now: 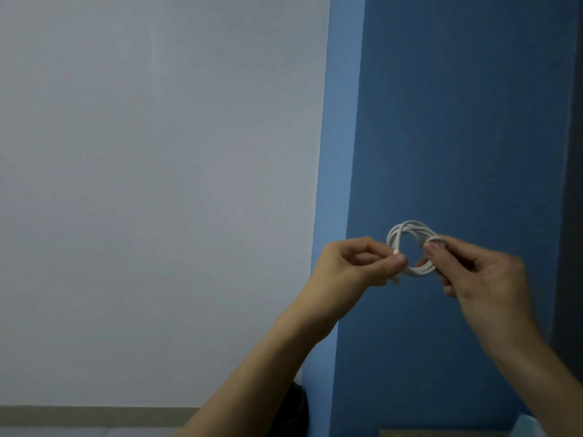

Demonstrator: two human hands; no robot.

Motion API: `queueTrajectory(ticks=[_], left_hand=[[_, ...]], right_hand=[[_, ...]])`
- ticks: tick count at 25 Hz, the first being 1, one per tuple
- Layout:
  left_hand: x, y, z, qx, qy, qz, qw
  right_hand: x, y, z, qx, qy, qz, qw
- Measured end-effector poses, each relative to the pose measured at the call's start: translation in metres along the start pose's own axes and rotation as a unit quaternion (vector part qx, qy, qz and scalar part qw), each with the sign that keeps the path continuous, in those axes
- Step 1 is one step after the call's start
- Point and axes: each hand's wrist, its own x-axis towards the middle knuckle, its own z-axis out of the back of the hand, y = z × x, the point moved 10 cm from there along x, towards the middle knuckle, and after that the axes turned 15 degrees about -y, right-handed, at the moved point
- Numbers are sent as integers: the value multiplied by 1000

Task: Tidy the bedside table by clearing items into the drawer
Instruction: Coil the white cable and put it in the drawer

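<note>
The left hand (350, 266) and right hand (482, 279) are pinching opposite sides of a coiled white cable (408, 229), thumb against curled fingers, holding it in the air before the blue wall (457, 121). Coiling is probably finishing; next the bundle is needing a firm one-handed hold while going into the drawer, which is lying out of view, possibly below the frame.
</note>
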Motion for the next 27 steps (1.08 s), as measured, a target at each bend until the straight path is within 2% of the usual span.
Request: queueTrajectory(ticks=[5, 9, 12, 18, 21, 23, 25, 27], left_hand=[[5, 8, 11, 1, -43, -14, 999], [7, 16, 24, 56, -90, -39, 994], [9, 19, 30, 62, -139, -42, 988], [3, 28, 14, -70, -129, 47, 988], [-2, 32, 6, -187, -120, 131, 966], [-7, 24, -4, -264, -68, 147, 951], [-9, 13, -6, -243, -50, 115, 962], [-6, 8, 0, -193, -92, 84, 973]], right_hand=[[0, -6, 0, 28, -1, -30, 999], [-6, -11, -6, 119, 26, -110, 986], [-9, -13, -12, 161, 48, -137, 976], [-8, -13, -11, 129, 48, -109, 985], [-11, -8, -9, 104, 36, -81, 991], [-13, -1, -5, 86, 21, -55, 995], [-13, 4, -3, 67, 10, -25, 997], [-13, 7, -4, 52, 11, -5, 999]])
